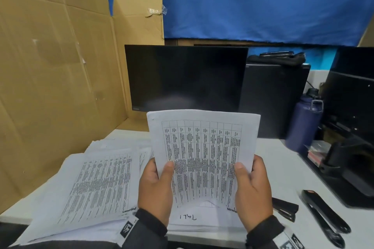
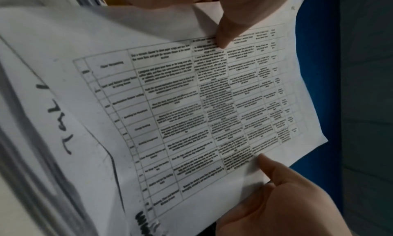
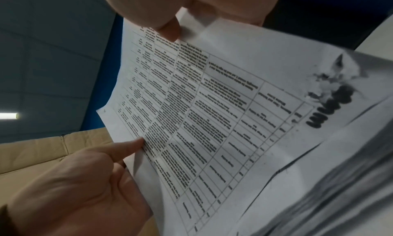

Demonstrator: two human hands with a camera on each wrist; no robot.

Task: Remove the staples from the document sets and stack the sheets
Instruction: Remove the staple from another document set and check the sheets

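While upright, sheets in both hands' pinch.

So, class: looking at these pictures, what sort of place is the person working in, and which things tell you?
Probably an office desk: a dark monitor stands behind, stacks of printed sheets cover the white desk, and a black stapler lies at the right.

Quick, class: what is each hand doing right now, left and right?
Left hand: grips the left edge of the printed sheets, thumb on top.
Right hand: grips the right edge of the same sheets, thumb on top.
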